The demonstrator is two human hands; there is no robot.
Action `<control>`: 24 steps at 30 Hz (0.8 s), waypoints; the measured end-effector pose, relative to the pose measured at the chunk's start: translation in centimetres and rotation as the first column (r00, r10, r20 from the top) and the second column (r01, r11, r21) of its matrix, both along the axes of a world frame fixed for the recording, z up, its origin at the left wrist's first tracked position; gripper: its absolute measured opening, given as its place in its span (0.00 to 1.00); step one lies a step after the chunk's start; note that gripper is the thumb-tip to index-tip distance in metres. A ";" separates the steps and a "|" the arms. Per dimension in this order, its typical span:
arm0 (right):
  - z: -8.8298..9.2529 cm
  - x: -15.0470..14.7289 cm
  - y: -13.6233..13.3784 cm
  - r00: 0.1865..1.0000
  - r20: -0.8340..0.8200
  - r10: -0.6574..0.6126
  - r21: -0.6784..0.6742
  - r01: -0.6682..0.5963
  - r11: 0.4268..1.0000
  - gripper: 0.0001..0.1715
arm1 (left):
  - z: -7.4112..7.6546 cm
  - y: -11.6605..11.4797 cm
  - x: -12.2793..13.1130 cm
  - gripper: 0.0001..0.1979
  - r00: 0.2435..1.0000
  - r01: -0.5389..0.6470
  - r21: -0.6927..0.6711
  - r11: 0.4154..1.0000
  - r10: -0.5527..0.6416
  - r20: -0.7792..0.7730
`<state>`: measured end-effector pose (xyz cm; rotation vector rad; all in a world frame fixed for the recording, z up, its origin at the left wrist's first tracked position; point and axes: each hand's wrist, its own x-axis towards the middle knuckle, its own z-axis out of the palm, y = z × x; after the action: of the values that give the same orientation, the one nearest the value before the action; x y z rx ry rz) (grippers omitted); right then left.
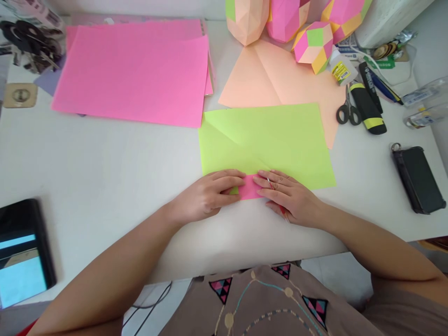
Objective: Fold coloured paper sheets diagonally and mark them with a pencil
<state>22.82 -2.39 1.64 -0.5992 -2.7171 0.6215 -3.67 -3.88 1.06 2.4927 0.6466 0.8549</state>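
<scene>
A small pink paper piece (250,187) lies over the near edge of a lime-green sheet (266,140). My left hand (210,193) is closed on its left end, fingertips and thumb pressed to the paper. From the other side, the fingertips of my right hand (290,196) press its right end. Tucked between the right fingers is a thin red pen-like tool (283,212) with a metallic tip; its exact kind is unclear. Both ends of the pink piece are partly hidden by my fingers.
Large pink sheets (136,74) lie at back left, peach paper (252,84) behind the green. Faceted paper shapes (313,44), a glue bottle (341,67), scissors (348,112) and a black-and-yellow tool (367,107) are back right. A phone (26,252) and a black case (418,179) flank me.
</scene>
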 end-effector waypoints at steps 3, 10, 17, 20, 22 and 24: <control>0.0 0.0 0.0 1.000 -0.003 -0.001 -0.007 0.001 1.000 0.25 | 0.0 0.0 -0.1 0.10 1.000 0.011 -0.010 1.000 -0.011 0.003; 0.0 0.1 0.0 1.000 0.014 -0.004 -0.008 0.004 1.000 0.27 | 0.0 0.2 -0.2 0.12 1.000 0.025 -0.023 0.999 -0.025 -0.011; 0.0 0.1 0.0 1.000 0.017 -0.010 0.006 0.010 1.000 0.25 | 0.1 0.1 -0.2 0.12 1.000 0.018 -0.026 1.000 -0.018 -0.010; 0.1 0.1 0.0 1.000 0.018 -0.009 0.016 0.009 1.000 0.23 | 0.1 0.1 -0.1 0.11 1.000 0.028 -0.031 0.999 -0.028 0.005; 0.1 0.1 0.0 1.000 0.023 -0.010 0.014 0.010 1.000 0.23 | 0.1 0.1 -0.1 0.11 0.999 0.032 -0.033 0.999 -0.032 0.015; 0.2 0.1 0.0 1.000 0.028 -0.012 0.007 0.012 1.000 0.24 | 0.1 0.1 0.0 0.11 0.999 0.028 -0.037 0.999 -0.027 0.026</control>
<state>22.89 -2.36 1.81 -0.6264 -2.7381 0.6048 -3.67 -3.74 1.16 2.4482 0.6124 0.8549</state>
